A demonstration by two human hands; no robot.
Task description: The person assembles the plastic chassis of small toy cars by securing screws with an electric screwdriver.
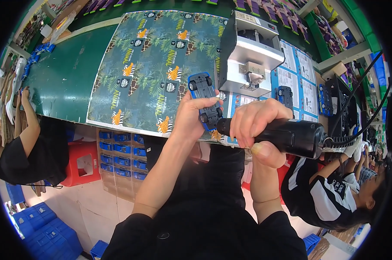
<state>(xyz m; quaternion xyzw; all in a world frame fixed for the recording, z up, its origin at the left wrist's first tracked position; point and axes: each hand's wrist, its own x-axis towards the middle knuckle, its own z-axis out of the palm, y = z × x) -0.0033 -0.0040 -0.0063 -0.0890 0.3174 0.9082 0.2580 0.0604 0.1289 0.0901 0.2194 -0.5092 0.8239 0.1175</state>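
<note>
My left hand (188,113) is closed round a blue toy car (203,93), its black underside and wheels facing up. In my right hand (261,130) is a black electric screwdriver (293,138) with a coiled cord at its rear end. Its tip end meets the lower end of the car; the bit itself is hidden, so I cannot tell whether it sits in a screw. Just beyond both hands stands a silver metal machine (253,54) with an open front. To its right lies another toy car (285,96), also underside up.
Printed animal-pattern sheets (148,56) cover the green table (66,82). Another blue car (324,99) lies at the right. Below the table edge is a tray (118,173) of blue cars. Co-workers sit left (27,143) and right (330,190). Black cables (362,86) hang at the right.
</note>
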